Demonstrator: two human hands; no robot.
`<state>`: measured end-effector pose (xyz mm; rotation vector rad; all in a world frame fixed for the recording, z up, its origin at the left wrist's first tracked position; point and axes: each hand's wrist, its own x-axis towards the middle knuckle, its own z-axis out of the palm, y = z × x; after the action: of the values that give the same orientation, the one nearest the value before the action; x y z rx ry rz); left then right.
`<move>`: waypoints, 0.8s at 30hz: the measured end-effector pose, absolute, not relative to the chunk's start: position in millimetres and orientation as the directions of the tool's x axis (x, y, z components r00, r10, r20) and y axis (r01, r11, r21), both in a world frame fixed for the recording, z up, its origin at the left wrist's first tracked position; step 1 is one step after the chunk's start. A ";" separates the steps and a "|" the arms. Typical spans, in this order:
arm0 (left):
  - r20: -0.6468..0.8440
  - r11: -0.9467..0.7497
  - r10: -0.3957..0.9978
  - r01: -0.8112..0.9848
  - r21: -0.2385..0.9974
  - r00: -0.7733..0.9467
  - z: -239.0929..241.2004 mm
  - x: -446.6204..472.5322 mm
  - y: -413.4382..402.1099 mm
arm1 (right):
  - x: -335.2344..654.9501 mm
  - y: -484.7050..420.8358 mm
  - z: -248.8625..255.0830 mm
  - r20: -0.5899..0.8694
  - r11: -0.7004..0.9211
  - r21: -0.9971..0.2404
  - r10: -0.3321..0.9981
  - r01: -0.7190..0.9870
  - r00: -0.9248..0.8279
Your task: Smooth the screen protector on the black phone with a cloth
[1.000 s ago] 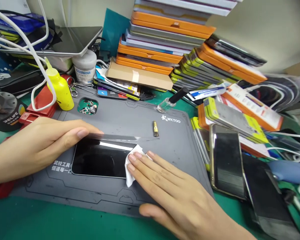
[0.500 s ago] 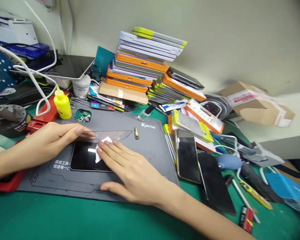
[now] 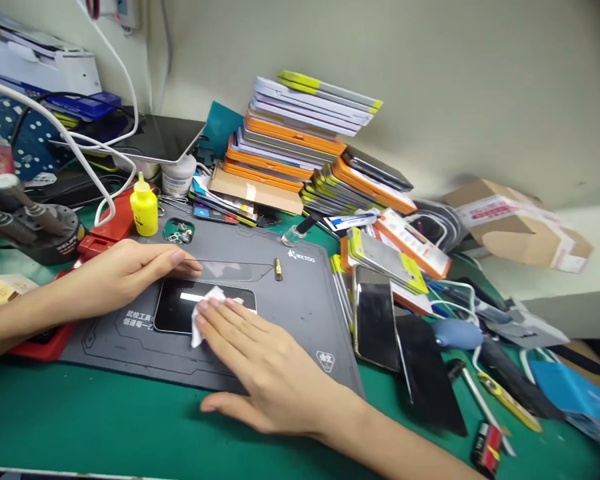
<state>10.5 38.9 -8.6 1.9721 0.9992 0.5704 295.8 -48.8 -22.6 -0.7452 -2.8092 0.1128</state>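
A dark phone (image 3: 180,308) lies face up on a grey work mat (image 3: 300,300). My right hand (image 3: 253,357) presses a small white cloth (image 3: 203,308) flat onto the phone's screen, fingers stretched out. My left hand (image 3: 125,273) pinches the left end of a clear screen protector (image 3: 230,271), which is lifted above the phone's far edge. A small brass-coloured bit (image 3: 278,269) sits on the mat beside the protector's right end.
A yellow bottle (image 3: 144,207) and a white paste jar (image 3: 179,177) stand behind the mat. Stacked orange and grey boxes (image 3: 300,147) rise at the back. Loose phones (image 3: 375,317), packets, cables and tools crowd the right. A red case (image 3: 105,230) and a dark tool stand (image 3: 50,230) sit left.
My right hand has slid the white cloth leftwards over the phone's screen. The view has pulled back and tilted up. My left hand still holds the protector.
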 end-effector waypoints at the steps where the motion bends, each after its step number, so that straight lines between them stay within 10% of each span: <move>1: 0.028 -0.340 0.815 0.439 0.832 0.579 -8.3 10.3 39.4 | 292.7 -47.1 -22.6 0.208 0.874 -0.134 0.486 0.467 -0.849; 24: 0.052 -0.392 0.788 0.435 0.810 0.614 -4.1 16.2 33.3 | 333.7 -57.2 -33.9 0.258 0.828 -0.037 0.549 0.560 -0.795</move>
<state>16.2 33.3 -4.1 2.0360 0.9619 0.5585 333.7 -57.2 -33.9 -0.8505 -2.7521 -0.0595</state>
